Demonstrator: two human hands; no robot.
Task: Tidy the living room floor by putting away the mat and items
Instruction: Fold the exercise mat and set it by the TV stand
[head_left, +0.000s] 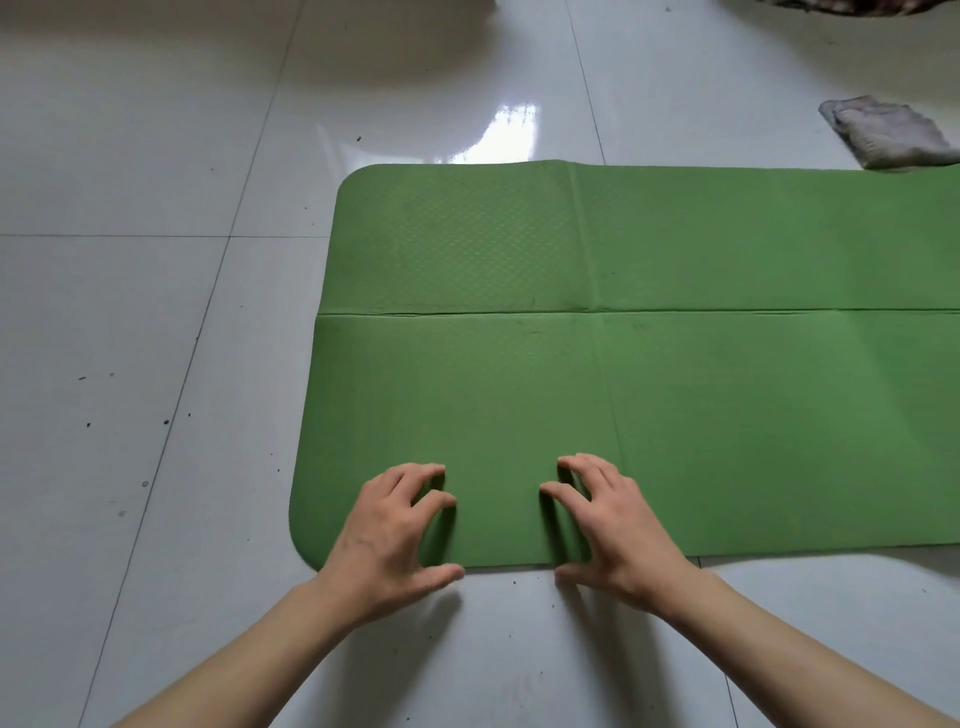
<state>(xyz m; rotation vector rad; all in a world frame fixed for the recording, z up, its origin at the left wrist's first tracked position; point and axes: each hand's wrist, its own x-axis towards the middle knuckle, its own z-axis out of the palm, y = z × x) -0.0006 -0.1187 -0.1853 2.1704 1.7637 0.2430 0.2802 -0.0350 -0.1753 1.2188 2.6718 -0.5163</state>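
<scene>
A green mat (649, 374) lies flat on the tiled floor, with a crease along its length and another across it. Its rounded left end is in view, while the right end runs out of frame. My left hand (395, 535) and my right hand (613, 525) are side by side at the mat's near edge. The fingers of both are bent, with the fingertips on the mat's top. Both thumbs lie at the edge, down by the floor. The edge is not lifted.
A crumpled grey-white cloth (888, 132) lies on the floor beyond the mat's far edge at the upper right. A dark patterned fabric (852, 6) shows at the top right. Glossy white tiles (156, 312) with small dark specks spread to the left.
</scene>
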